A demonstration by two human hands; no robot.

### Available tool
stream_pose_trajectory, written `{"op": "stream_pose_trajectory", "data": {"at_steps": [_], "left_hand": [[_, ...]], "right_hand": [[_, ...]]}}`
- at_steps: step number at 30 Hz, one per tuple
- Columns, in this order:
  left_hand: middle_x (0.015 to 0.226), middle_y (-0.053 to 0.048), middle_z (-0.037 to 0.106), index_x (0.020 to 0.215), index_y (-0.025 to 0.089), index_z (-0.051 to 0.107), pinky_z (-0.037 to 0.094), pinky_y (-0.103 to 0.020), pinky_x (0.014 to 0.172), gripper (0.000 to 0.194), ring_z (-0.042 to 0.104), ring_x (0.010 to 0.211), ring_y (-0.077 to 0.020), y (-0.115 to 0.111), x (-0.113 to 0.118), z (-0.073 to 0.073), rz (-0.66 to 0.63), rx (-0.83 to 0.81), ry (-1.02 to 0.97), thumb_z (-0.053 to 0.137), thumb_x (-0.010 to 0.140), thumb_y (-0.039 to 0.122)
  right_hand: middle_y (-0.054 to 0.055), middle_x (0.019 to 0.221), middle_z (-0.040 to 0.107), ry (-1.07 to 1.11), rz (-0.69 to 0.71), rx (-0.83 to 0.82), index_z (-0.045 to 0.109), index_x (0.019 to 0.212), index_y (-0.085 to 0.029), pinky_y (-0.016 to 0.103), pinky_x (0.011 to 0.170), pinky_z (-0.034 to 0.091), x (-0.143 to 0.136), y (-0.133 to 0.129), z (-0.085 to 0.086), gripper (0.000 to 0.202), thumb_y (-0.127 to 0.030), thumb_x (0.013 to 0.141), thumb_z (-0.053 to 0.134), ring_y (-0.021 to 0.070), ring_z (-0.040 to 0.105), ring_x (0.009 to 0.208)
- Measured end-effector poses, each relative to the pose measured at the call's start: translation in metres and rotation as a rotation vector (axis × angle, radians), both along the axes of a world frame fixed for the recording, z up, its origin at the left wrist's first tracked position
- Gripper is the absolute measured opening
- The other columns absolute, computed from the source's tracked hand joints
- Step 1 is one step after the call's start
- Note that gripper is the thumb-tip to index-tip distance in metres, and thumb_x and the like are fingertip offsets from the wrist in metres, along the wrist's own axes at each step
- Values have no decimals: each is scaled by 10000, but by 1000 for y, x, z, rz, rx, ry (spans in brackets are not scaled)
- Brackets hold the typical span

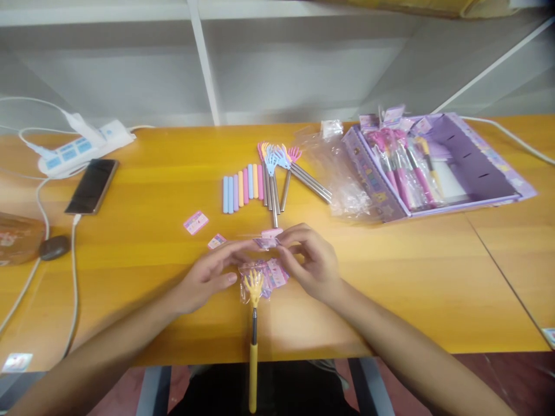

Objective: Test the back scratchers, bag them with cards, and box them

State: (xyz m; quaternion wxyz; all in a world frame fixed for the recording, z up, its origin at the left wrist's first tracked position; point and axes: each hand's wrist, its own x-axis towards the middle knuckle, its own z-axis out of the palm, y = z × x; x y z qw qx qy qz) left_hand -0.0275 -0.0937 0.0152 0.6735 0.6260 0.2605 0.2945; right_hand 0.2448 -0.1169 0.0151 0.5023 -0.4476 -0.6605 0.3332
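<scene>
My right hand [310, 260] pinches a small purple-and-pink printed card [266, 242] between thumb and fingers. My left hand [212, 277] reaches toward the card's left side with thumb and fingers apart; whether its fingertips touch the card is unclear. Below and between both hands lies a yellow back scratcher [254, 289] with a hand-shaped head, apparently in a clear bag, its handle jutting past the table edge. A pile of printed cards [276, 273] lies beside the scratcher's head. Farther off are scratcher heads on metal rods [272, 162] and several pastel handle tubes [241, 188].
A purple box [477, 156] holding bagged scratchers stands at the right, with clear plastic bags [347, 185] beside it. Two loose cards [196, 222] lie left of centre. At the left are a phone [92, 186], a power strip [87, 147] and cables.
</scene>
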Motion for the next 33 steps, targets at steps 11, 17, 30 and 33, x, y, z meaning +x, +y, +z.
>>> {"op": "stream_pose_trajectory", "data": {"at_steps": [11, 17, 30, 33], "left_hand": [[1709, -186, 482, 1658, 280, 504, 346, -617, 1298, 686, 532, 1523, -408, 3, -3, -10, -116, -248, -146, 681, 1025, 478], [1635, -189, 565, 1602, 271, 569, 428, -640, 1242, 718, 577, 1479, -423, 4, 4, -4, -122, -309, -236, 732, 968, 565], [1732, -176, 447, 1671, 250, 487, 391, -693, 1248, 718, 404, 1593, -464, -1, 6, -5, -116, -463, -310, 680, 999, 410], [1735, -155, 453, 1669, 258, 495, 364, -679, 1272, 704, 410, 1592, -449, -1, 6, -4, -119, -441, -312, 667, 1005, 415]], "right_hand": [[71, 1054, 714, -13, -41, -19, 669, 1132, -246, 270, 684, 650, -1, 2, -3, 72, -234, 1064, 650, 171, 715, 906], [79, 1078, 748, -120, 14, 68, 697, 1174, -250, 337, 775, 655, 2, 5, -1, 143, -191, 1056, 643, 197, 739, 943], [101, 1109, 702, -277, 66, 274, 701, 1263, -230, 369, 882, 648, 3, 7, -3, 286, -63, 1058, 592, 219, 729, 1057], [97, 1111, 684, -290, 89, 266, 688, 1278, -231, 375, 884, 644, 3, 8, -4, 293, -63, 1060, 588, 222, 720, 1059]]}}
